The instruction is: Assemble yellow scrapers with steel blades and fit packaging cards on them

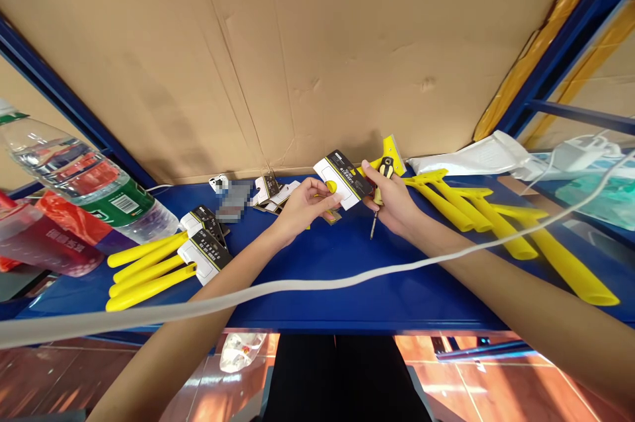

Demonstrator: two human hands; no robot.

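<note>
My left hand (pixel 308 206) pinches the lower left side of a black-and-white packaging card (pixel 342 174). A round yellow piece shows at the card's left part, and I cannot tell whether it passes through a hole. At the card's right edge is my right hand (pixel 391 200), closed around a screwdriver (pixel 378 200) with a yellow-and-black handle, its shaft pointing down. Just beyond that hand a yellow scraper head (pixel 391 152) with a metal blade sticks up. The card hides most of what lies behind it.
Yellow scrapers with cards (pixel 149 270) lie left; several bare yellow scraper handles (pixel 501 230) lie right. More cards (pixel 270 190) rest at the back. A water bottle (pixel 84 177) and red cup (pixel 44 237) stand left. A white cable (pixel 317 284) crosses in front of the blue shelf (pixel 347 306).
</note>
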